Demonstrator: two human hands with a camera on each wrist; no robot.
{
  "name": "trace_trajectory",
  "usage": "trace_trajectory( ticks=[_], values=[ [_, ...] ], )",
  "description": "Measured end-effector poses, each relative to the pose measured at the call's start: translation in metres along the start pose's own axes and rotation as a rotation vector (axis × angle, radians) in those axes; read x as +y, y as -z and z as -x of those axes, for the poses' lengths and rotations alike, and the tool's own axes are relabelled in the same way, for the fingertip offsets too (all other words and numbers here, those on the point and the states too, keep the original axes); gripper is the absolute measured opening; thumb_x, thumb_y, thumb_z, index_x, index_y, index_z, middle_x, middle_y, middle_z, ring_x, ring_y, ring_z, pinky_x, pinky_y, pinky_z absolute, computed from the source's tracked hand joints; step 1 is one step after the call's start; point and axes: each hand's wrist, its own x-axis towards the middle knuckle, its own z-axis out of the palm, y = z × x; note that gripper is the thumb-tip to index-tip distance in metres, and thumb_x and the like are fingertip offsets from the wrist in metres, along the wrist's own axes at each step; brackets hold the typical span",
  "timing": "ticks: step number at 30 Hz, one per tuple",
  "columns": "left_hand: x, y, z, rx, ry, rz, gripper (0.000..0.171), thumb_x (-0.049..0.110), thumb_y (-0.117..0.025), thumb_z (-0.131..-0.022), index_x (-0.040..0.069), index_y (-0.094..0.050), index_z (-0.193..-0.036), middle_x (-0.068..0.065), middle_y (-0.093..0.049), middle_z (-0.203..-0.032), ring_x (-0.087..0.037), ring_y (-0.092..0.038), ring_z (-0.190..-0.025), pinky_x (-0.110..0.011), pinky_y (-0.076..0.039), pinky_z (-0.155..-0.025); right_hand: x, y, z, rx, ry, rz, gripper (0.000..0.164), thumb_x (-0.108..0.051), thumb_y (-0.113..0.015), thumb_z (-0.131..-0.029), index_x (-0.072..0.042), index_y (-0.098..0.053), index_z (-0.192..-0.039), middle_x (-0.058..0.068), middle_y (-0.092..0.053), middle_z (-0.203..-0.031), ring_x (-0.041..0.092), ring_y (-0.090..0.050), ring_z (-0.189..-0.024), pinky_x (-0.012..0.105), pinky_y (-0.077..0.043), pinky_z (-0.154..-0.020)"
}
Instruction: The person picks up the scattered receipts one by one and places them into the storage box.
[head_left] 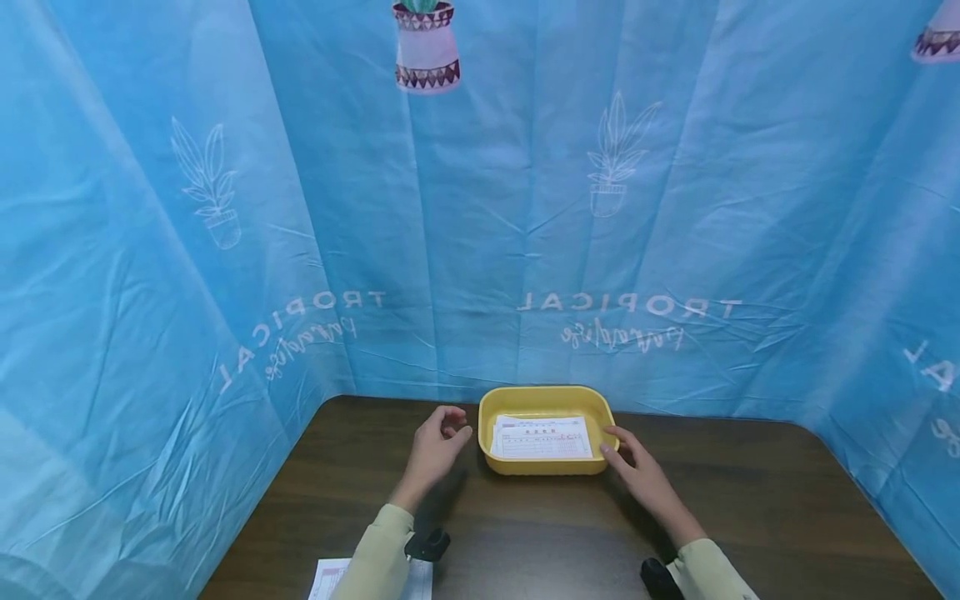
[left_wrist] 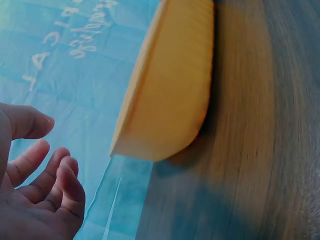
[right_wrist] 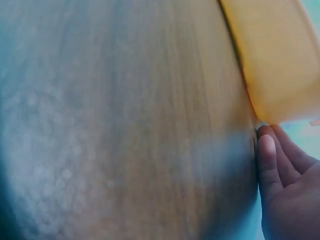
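Observation:
A yellow plastic basin (head_left: 547, 467) stands on the table near the back, holding white printed paper slips (head_left: 542, 437). At its right end is my right hand (head_left: 637, 471), with thumb and index finger at the rim. In the right wrist view, fingers (right_wrist: 267, 150) of that hand lie against the basin's outer wall, close to the tabletop. Just left of the basin, my left hand (head_left: 441, 442) is apart from it, fingers loosely bent and holding nothing. The left wrist view shows a gap between this hand and the basin wall (left_wrist: 170, 85).
More printed paper (head_left: 417, 581) lies at the table's front left, partly covered by the left sleeve. Dark wood tabletop (head_left: 540, 533) surrounds the basin. A blue printed curtain (head_left: 480, 250) hangs along the back and sides, close behind the basin.

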Motion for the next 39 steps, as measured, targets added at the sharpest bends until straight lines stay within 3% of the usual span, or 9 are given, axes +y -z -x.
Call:
trace_trajectory(
  ticks=[7,17,28,39],
  values=[
    [0.000,0.013,0.006,0.042,0.021,0.056,0.019,0.018,-0.070,-0.088,0.011,-0.064,-0.105,-0.001,-0.065,-0.097,-0.017,-0.056,-0.080,-0.031,-0.047,-0.069,0.000,0.000,0.000,-0.003,0.009,-0.005,0.054,-0.048,-0.054,-0.096,-0.023,-0.041,-0.141,0.015,-0.052,-0.122,0.028,-0.052,-0.099,0.032,-0.049,-0.071],
    [-0.002,0.021,0.017,0.033,0.046,0.081,0.025,0.020,-0.069,-0.089,0.010,-0.060,-0.111,-0.003,-0.065,-0.100,-0.021,-0.057,-0.086,-0.032,-0.048,-0.073,0.001,0.000,-0.001,-0.015,0.011,0.015,0.056,-0.050,-0.053,-0.095,-0.022,-0.040,-0.142,0.014,-0.051,-0.119,0.027,-0.052,-0.096,0.032,-0.048,-0.070],
    [-0.015,0.034,0.032,-0.005,0.066,0.058,0.031,0.019,-0.069,-0.090,0.008,-0.056,-0.116,-0.006,-0.064,-0.103,-0.024,-0.056,-0.087,-0.036,-0.047,-0.073,0.004,0.006,0.000,-0.019,0.002,0.026,0.057,-0.051,-0.053,-0.095,-0.022,-0.039,-0.142,0.015,-0.051,-0.119,0.029,-0.051,-0.099,0.033,-0.048,-0.071],
    [-0.034,0.054,0.050,0.048,0.103,0.040,0.033,0.013,-0.071,-0.088,0.007,-0.055,-0.117,-0.013,-0.064,-0.107,-0.024,-0.057,-0.088,-0.034,-0.047,-0.072,0.000,0.003,0.000,-0.046,0.010,0.027,0.062,-0.053,-0.052,-0.095,-0.020,-0.036,-0.145,0.016,-0.049,-0.127,0.029,-0.051,-0.104,0.034,-0.048,-0.073]
  ],
)
